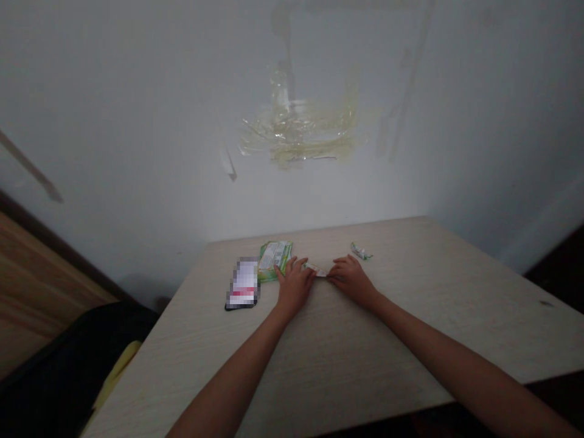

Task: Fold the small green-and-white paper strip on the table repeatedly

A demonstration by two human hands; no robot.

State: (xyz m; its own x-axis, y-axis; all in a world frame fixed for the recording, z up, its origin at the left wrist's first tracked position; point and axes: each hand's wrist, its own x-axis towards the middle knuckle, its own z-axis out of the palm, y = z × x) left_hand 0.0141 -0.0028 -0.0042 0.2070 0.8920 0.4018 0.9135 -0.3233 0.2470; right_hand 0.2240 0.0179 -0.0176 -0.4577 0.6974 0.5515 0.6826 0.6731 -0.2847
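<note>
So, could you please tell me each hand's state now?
Left hand: at the paper; grip cannot be told.
Right hand: closed, pinching the paper's right end.

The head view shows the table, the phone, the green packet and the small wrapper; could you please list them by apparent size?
1. Table
2. Phone and green packet: too alike to rank, with the left hand partly covering the packet
3. Small wrapper

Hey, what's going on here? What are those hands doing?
A person's left hand and right hand hold a small pale piece between them at the table. A green packet lies by the left hand, beside a blurred, phone-like thing. Beyond the right hand lies a small wrapper.
</note>
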